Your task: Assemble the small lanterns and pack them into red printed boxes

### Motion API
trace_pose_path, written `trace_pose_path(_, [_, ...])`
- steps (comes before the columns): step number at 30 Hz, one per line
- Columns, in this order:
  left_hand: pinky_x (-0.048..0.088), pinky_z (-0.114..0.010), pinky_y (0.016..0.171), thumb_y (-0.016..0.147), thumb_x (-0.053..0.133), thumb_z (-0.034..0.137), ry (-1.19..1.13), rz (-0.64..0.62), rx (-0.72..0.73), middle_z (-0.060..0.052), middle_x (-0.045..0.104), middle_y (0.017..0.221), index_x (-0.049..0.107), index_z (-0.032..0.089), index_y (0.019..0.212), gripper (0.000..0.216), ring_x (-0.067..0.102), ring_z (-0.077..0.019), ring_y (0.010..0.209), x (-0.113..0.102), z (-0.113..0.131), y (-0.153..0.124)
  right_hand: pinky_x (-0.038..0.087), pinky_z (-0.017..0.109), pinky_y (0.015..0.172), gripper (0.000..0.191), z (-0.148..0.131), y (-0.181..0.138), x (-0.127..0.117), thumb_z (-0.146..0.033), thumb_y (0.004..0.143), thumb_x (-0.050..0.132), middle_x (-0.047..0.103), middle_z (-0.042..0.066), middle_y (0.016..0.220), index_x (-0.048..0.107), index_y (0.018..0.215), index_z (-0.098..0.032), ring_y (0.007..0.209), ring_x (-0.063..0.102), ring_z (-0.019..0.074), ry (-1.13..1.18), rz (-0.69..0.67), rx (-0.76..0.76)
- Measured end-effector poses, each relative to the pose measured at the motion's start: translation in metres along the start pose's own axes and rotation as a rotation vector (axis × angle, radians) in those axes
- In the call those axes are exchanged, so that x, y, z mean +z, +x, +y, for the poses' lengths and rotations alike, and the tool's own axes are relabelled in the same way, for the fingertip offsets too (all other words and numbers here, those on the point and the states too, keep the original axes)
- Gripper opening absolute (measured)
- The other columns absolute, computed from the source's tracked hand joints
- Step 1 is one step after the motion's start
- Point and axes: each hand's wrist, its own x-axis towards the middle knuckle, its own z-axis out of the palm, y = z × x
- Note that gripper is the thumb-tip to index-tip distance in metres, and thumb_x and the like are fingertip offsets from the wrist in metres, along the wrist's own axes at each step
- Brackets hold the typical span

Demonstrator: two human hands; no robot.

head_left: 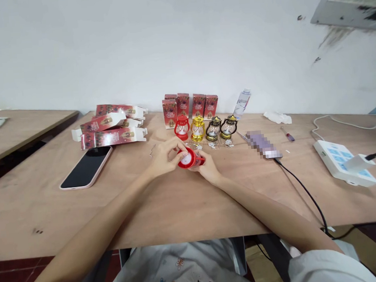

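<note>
Grip detail: your left hand (167, 157) and right hand (207, 168) together clasp a small red plastic toy lantern (189, 159), tipped sideways above the brown wooden table (180, 207), near four upright miniature lanterns (206, 129).

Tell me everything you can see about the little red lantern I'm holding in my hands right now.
The red lantern is a small, glossy, plastic-looking toy lamp with a pale round part facing the camera. It lies tipped on its side, low over the wooden table. The left hand grips one end, fingers over it; the right hand holds the other end. Finer details are too small to tell.
</note>
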Motion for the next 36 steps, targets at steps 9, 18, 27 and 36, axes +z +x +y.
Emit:
trace_pose_path(9, [0.047,-0.032,0.076,0.088,0.052,0.029,0.063,0.014,0.027,-0.006,0.065,0.085,0.056,0.017,0.076,0.017,0.059,-0.0171,0.083,0.0,0.003,0.002,0.046,0.03,0.077,0.03,0.001,-0.001,-0.001,-0.022,0.053,0.07,0.065,-0.002,0.079,0.061,0.082,-0.019,0.076,0.057,0.0159,-0.032,0.016,-0.018])
trace_pose_path(18, [0.046,-0.032,0.079,0.089,0.05,0.028,0.085,0.037,0.028,-0.007,0.064,0.089,0.055,0.017,0.075,0.018,0.06,-0.0171,0.086,0.003,0.003,0.002,0.046,0.03,0.077,0.03,0.004,0.0,-0.001,-0.019,0.053,0.068,0.065,-0.002,0.08,0.061,0.082,-0.019,0.076,0.057,0.0159,-0.032,0.033,-0.006])
trace_pose_path(27, [0.043,-0.034,0.079,0.091,0.046,0.025,0.232,0.046,0.084,-0.007,0.063,0.087,0.052,0.018,0.078,0.016,0.056,-0.0183,0.085,0.006,0.006,0.001,0.045,0.031,0.077,0.033,0.003,0.0,-0.001,-0.019,0.051,0.07,0.064,-0.002,0.079,0.061,0.082,-0.017,0.076,0.057,0.0167,-0.005,0.04,0.019])
trace_pose_path(36, [0.044,-0.033,0.074,0.095,0.035,0.029,0.304,0.024,0.077,-0.009,0.058,0.091,0.046,0.018,0.083,0.02,0.054,-0.0181,0.084,0.011,0.003,-0.004,0.044,0.029,0.074,0.029,0.002,0.001,0.0,-0.022,0.052,0.069,0.062,-0.004,0.075,0.059,0.079,-0.019,0.072,0.054,0.0148,-0.018,0.044,0.026])
